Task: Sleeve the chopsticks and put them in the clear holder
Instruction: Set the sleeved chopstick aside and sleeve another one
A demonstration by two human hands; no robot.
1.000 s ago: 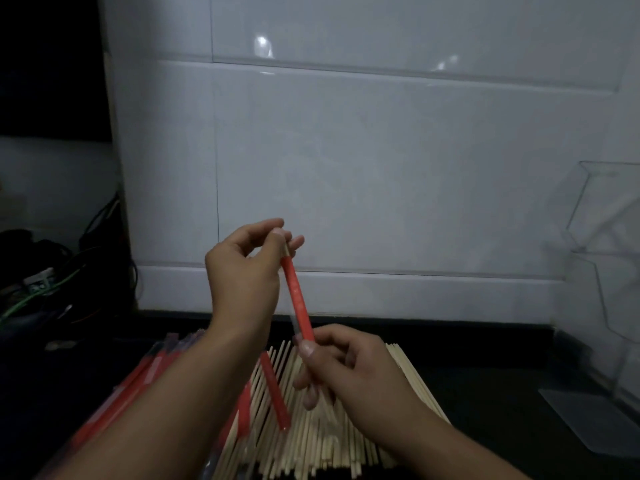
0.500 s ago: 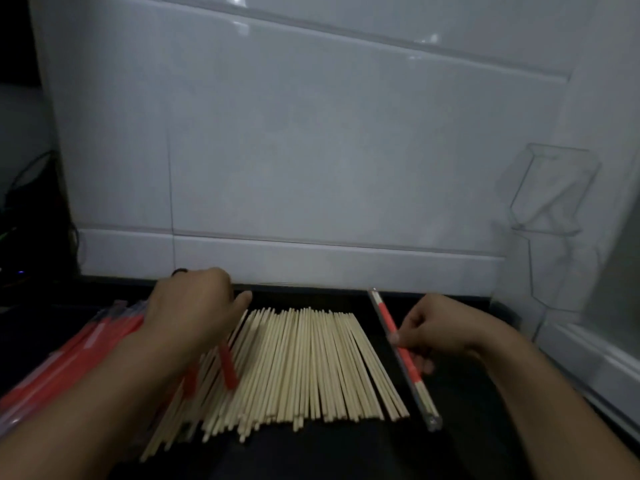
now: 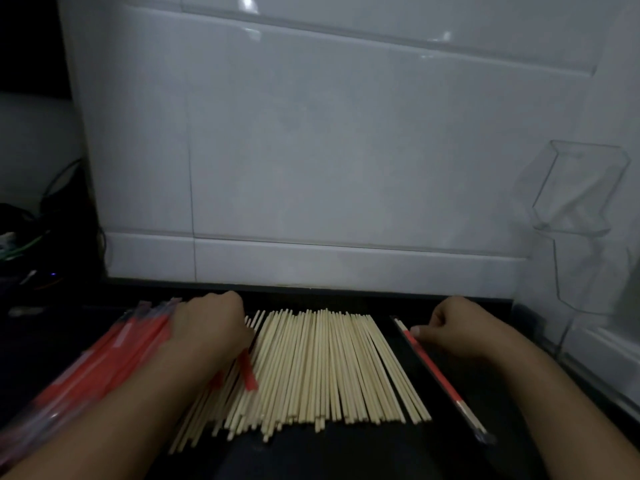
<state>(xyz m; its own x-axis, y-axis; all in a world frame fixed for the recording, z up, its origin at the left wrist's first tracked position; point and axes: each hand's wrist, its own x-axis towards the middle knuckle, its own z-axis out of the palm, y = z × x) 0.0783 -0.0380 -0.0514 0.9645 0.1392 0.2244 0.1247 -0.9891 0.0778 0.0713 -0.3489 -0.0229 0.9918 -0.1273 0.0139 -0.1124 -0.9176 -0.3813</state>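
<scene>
Dark worktop [image 3: 346, 452], big spread of bare chopsticks [image 3: 322, 368] across middle, clear holder [image 3: 581, 192] far right against wall, looks empty from here. Red sleeves [image 3: 104, 362] piled at left.

Step in hand, I'd guess: set sleeved pair aside, grab next sleeve. Tip: pinch just one sleeve, keep its open end facing sticks.

Right hand [image 3: 460, 327] loosely curled, thumb touching sleeved pair [image 3: 440, 379] lying right of spread. Left hand [image 3: 211, 323] curled down over loose red sleeve [image 3: 248, 374] at spread's left edge; can't tell if gripping.
</scene>
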